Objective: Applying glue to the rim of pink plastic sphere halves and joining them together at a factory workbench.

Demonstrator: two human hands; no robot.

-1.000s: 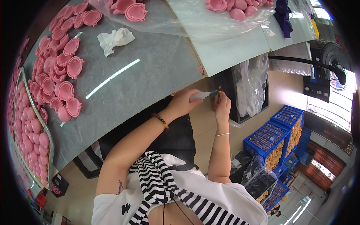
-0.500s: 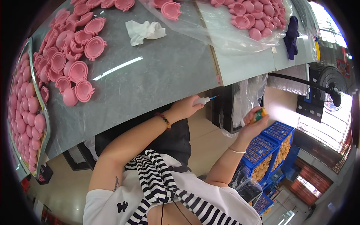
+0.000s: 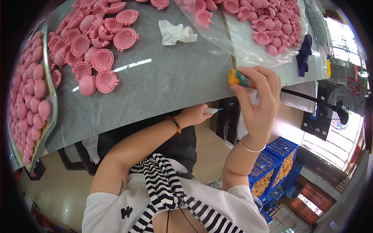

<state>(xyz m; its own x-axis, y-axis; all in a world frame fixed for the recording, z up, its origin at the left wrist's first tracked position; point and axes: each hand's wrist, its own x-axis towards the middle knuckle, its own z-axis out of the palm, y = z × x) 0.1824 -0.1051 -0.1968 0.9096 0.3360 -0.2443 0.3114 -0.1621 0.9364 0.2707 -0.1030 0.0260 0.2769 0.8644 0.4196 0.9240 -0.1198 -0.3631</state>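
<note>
My left hand point(image 3: 193, 115) is just below the table's front edge, its fingers closed round a small white squeeze bottle point(image 3: 210, 111) with a thin blue tip pointing right. Raised over the table's edge at the right, my right hand point(image 3: 261, 93) pinches a small yellow and green piece point(image 3: 238, 78) between thumb and fingers; its exact kind is too blurred to tell. Pink hollow half shells point(image 3: 103, 59) with small tabs lie loose in a heap on the table's left side. Some of them show their open side.
The grey tabletop point(image 3: 167, 73) bears a crumpled white tissue point(image 3: 176, 33). A tray point(image 3: 46, 112) of pink balls stands at the far left. More pink pieces point(image 3: 278, 27) lie on clear plastic at the back right, near a dark cloth point(image 3: 304, 55). Blue crates point(image 3: 268, 161) and a fan point(image 3: 342, 103) stand right.
My right hand has risen toward the table with the yellow and green piece. My left hand stays near the front edge with the bottle. The whole view has shifted slightly.
</note>
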